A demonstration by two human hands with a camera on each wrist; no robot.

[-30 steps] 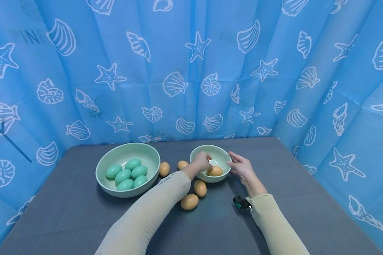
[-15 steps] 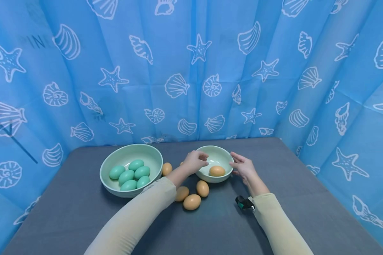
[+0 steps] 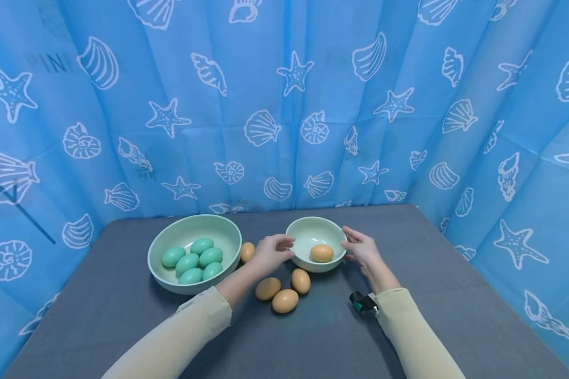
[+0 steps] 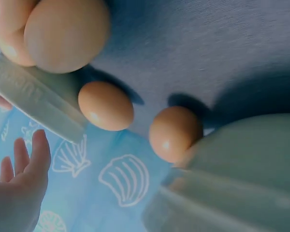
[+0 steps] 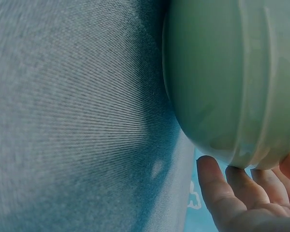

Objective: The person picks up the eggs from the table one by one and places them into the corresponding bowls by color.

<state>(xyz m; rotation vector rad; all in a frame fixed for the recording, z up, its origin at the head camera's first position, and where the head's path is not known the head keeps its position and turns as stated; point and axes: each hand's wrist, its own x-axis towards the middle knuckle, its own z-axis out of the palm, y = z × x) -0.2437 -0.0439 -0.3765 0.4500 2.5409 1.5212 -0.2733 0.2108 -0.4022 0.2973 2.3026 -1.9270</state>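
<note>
My left hand (image 3: 271, 253) holds nothing, its fingers loosely bent beside the left rim of the small pale green bowl (image 3: 308, 234). My right hand (image 3: 364, 252) holds that bowl at its right side; in the right wrist view its fingertips (image 5: 239, 175) meet the outer wall and the thumb lies at the rim. Inside the small bowl lies one brown egg (image 3: 322, 253). Three more brown eggs (image 3: 285, 301) rest on the table in front of it. Another brown egg (image 3: 247, 251) touches the large bowl's side, and the left wrist view shows one brown egg (image 4: 106, 106) that my hand hides in the head view.
A large pale green bowl (image 3: 157, 251) with several green eggs (image 3: 211, 255) stands on the left. The grey cloth-covered table (image 3: 445, 263) reaches a blue shell-print curtain (image 3: 284, 147) at the back. A black strap (image 3: 362, 301) hangs at my right wrist.
My left hand has come out of the small bowl and moved left, leaving the brown egg in it. My right hand stays at the bowl. The head view has shifted slightly.
</note>
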